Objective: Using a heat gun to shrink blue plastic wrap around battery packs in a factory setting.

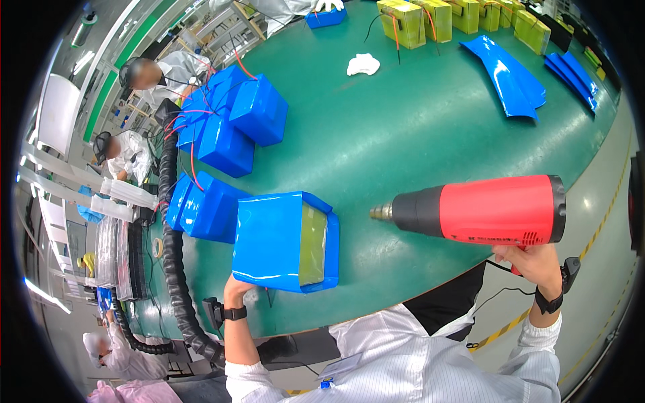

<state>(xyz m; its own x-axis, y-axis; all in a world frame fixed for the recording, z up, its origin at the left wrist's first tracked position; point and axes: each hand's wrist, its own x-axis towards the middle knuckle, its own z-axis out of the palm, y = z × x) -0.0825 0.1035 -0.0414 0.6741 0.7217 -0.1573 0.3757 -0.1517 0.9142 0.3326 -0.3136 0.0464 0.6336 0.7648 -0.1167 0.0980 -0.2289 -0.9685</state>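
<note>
My left hand [236,290] grips the near lower corner of a battery pack in a loose blue shrink sleeve [277,240], standing on the green table [403,141]. The sleeve's right end is open and shows the yellow-green pack [313,243] inside. My right hand [534,260] holds the handle of a red and black heat gun [484,209]. Its metal nozzle [380,212] points left at the open end of the sleeve, a short gap away.
Several finished blue-wrapped packs [232,124] with red wires are stacked at the left, another [205,205] beside the held one. Yellow-green bare packs [430,19] line the far edge. Flat blue sleeves [512,79] and a white glove [363,64] lie beyond. Other people work at left.
</note>
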